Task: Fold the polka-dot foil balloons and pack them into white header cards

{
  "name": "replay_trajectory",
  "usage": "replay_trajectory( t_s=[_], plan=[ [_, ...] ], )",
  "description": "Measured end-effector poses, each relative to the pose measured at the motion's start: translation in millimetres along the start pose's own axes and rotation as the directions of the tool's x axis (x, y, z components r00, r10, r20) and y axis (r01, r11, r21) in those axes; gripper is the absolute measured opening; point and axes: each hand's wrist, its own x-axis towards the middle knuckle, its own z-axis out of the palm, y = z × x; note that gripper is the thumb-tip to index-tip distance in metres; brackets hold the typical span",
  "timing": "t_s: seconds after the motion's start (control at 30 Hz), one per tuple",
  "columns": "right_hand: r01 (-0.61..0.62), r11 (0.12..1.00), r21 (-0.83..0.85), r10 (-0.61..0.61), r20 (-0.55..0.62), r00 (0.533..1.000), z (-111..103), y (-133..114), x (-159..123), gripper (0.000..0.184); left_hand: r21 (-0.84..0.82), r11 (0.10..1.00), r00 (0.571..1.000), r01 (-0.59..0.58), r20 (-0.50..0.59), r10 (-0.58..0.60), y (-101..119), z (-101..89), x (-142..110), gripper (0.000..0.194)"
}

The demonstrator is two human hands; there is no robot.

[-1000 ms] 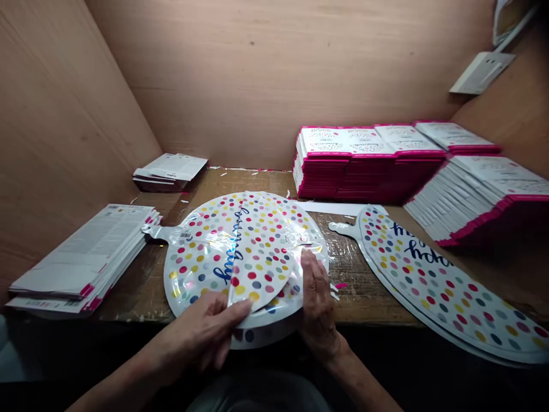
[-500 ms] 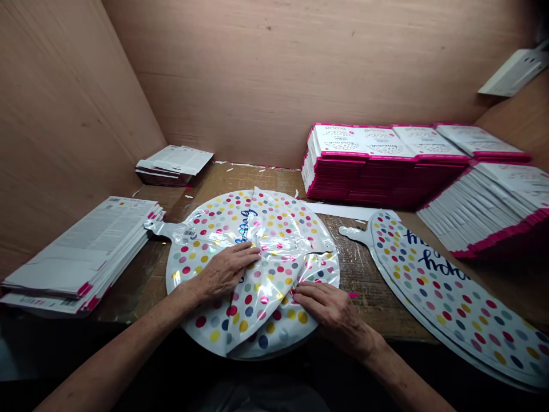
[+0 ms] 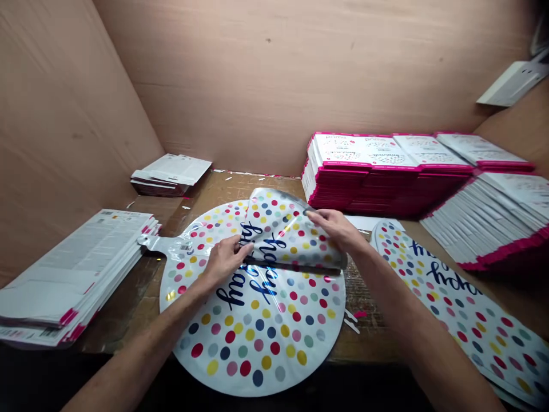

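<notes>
A flat, round foil balloon (image 3: pixel 257 337) with coloured dots and dark blue lettering lies before me, its tail pointing left. Its lower half is spread flat. On the upper right, part of the foil is raised and folded over, and a dark crease runs beneath it. My right hand (image 3: pixel 337 226) grips the far right edge of that raised flap between thumb and fingers. Near the balloon's middle, my left hand (image 3: pixel 227 257) is closed, with thumb and forefinger pinching the foil at the flap's left end.
To the right lie more dotted foil balloons (image 3: pixel 467 309), partly behind my right forearm. Stacks of white and pink printed packets (image 3: pixel 360 154) stand at the back right. Pale printed packets (image 3: pixel 81 257) are piled at left, with a smaller pile (image 3: pixel 171 171) behind. Paper scraps (image 3: pixel 351 323) lie by the balloon.
My right hand has moved from the balloon's lower right to its upper right, carrying a foil flap. The lower folds now lie flat, showing more lettering. My left hand has closed into a pinch.
</notes>
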Motion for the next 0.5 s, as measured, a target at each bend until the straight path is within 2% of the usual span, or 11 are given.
replay_trajectory(
  t_s=[0.07,0.13,0.17,0.2,0.27,0.37,0.43,0.5],
  plan=[
    [0.011,0.995,0.096,0.001,-0.120,0.993,-3,23,-23,0.053,0.070,0.996,0.998,0.046,-0.053,-0.042,3,5.5,8,0.030],
    [-0.012,0.983,0.182,0.043,-0.166,0.985,-3,46,-50,0.054,0.078,0.995,0.997,0.066,-0.051,-0.062,3,8.6,15,0.025],
    [-0.010,0.988,0.157,0.040,-0.189,0.981,-1,56,-61,0.052,0.079,0.994,0.996,0.078,-0.047,-0.074,3,9.7,18,0.024],
    [0.000,0.996,0.085,0.019,-0.227,0.974,2,63,-68,0.049,0.083,0.992,0.995,0.097,-0.046,-0.094,2,10.9,22,0.026],
    [0.013,0.986,-0.164,-0.067,-0.328,0.942,10,72,-73,0.047,0.108,0.983,0.988,0.145,-0.062,-0.139,4,14.3,25,0.035],
    [-0.004,0.891,-0.453,-0.186,-0.375,0.908,17,74,-62,0.048,0.171,0.967,0.977,0.189,-0.131,-0.167,12,21.5,20,0.051],
    [-0.005,0.842,-0.540,-0.208,-0.333,0.919,18,73,-53,0.045,0.260,0.956,0.971,0.137,-0.226,-0.078,19,27.0,13,0.057],
    [-0.014,0.799,-0.601,-0.200,-0.288,0.936,16,72,-49,0.044,0.406,0.913,0.954,-0.025,-0.264,0.143,21,32.5,7,0.057]
  ],
)
